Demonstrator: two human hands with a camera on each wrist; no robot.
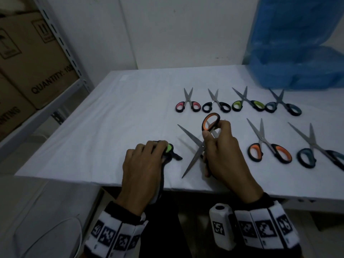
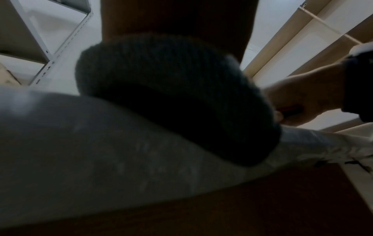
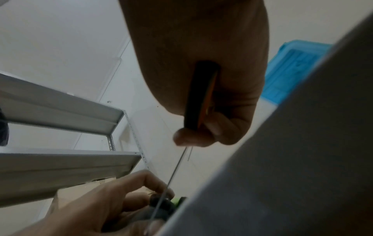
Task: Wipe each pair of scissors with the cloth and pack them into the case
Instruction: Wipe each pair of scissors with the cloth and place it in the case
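Note:
My right hand (image 1: 221, 148) grips a pair of orange-handled scissors (image 1: 210, 121) above the white table (image 1: 89, 138), upper handle loop up and blades spread wide toward the left. The right wrist view shows the lower handle (image 3: 201, 95) clamped in my curled fingers. My left hand (image 1: 147, 159) lies near the table's front edge, fingers curled over a dark cloth (image 1: 170, 148) with a green patch. That cloth (image 2: 171, 95) fills the left wrist view as a bunched dark mass. The blue plastic case (image 1: 297, 53) stands at the back right.
Beyond my hands lies a row of small scissors: pink (image 1: 188, 104), black (image 1: 216, 105), green (image 1: 248, 104), grey-blue (image 1: 283, 107). Larger orange (image 1: 269, 147) and blue (image 1: 321, 152) pairs lie to the right. A metal shelf with cardboard boxes (image 1: 31, 62) stands at the left.

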